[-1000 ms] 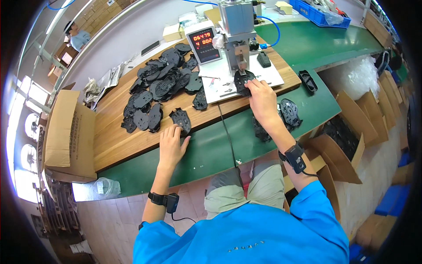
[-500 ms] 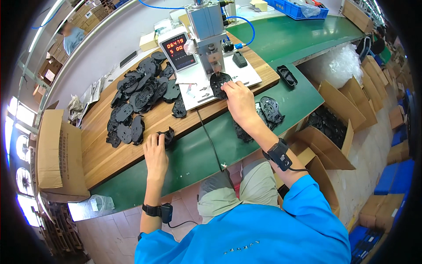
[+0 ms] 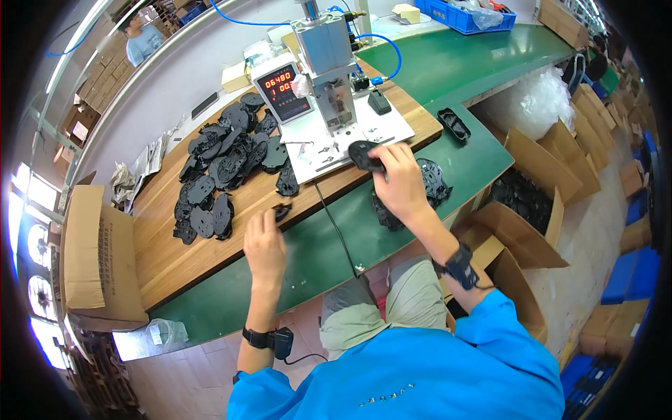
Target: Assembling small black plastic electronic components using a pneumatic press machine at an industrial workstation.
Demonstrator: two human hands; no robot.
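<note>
My right hand (image 3: 400, 180) grips the edge of a black oval plastic shell (image 3: 364, 155), held just off the front edge of a press's white base plate (image 3: 301, 166). Above the plate stands the press (image 3: 332, 91), nothing under its head. Over the front edge of the wooden board, my left hand (image 3: 264, 243) pinches a smaller-looking black plastic part (image 3: 281, 211), blurred and partly hidden by the fingers. Beyond it lies a heap of black plastic shells (image 3: 227, 157). More black shells (image 3: 434, 180) rest on the green table, partly covered by my right hand and forearm.
A counter box with red digits (image 3: 283, 91) stands left of the press. A cardboard box (image 3: 101, 259) sits at the board's left end. One black shell (image 3: 455, 124) lies right of the board. Open cartons (image 3: 521, 231) line the right side. A black cable (image 3: 336, 227) crosses the table.
My right hand has drawn the oval shell out from under the press head, toward me and to the right. My left hand has lifted its part and moved right. The counter's digits have changed.
</note>
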